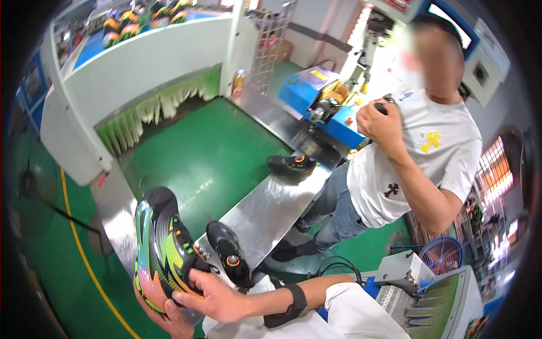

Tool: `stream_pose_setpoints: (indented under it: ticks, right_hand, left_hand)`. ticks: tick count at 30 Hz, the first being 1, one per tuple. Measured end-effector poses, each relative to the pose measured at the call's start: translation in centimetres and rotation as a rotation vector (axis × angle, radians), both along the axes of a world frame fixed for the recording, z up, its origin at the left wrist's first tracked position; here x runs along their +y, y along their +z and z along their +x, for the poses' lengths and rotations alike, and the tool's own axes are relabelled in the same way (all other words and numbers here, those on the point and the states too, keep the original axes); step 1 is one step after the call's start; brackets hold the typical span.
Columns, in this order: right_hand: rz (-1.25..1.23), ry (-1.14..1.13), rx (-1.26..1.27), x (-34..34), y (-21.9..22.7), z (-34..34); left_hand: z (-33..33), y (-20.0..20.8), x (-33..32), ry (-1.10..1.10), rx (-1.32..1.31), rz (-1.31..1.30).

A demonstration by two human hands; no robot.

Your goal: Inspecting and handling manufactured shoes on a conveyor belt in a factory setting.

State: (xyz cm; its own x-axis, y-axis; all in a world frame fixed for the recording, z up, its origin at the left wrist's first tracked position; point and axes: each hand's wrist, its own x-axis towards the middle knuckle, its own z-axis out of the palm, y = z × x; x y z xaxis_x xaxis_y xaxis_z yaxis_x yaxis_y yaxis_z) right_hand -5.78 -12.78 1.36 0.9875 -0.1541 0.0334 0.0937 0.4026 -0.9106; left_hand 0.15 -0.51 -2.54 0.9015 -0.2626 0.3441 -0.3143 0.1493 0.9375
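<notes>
A multicoloured sports shoe [164, 243], black on top with green, yellow and orange sides, is held up between my two hands at the lower left. My left hand [164, 317] cups its lower end from beneath and the outer side. My right hand [217, 296] closes round the opening, its fingertips hidden inside or behind the collar. Just right of it, a black shoe [230, 254] with an orange ring-shaped dial and green trim rests on the metal ledge [262, 212]. Another dark shoe [293, 164] with an orange ring sits farther along that ledge.
A green conveyor belt [197, 164] runs under a fringed curtain [164, 110] into a white machine [164, 62]. A co-worker [418, 141] stands across the ledge, holding a small dark object. Blue machinery [307, 90] stands behind; a blue fan [443, 254] is at right.
</notes>
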Motion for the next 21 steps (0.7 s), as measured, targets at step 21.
stream_pose_setpoints:
  ticks: [21]
  right_hand:
    - [-0.19, -0.148, 0.239, -0.9, 0.9, -1.4]
  left_hand:
    - [-1.6, 2.5, -0.5, 0.023, -0.254, 0.33]
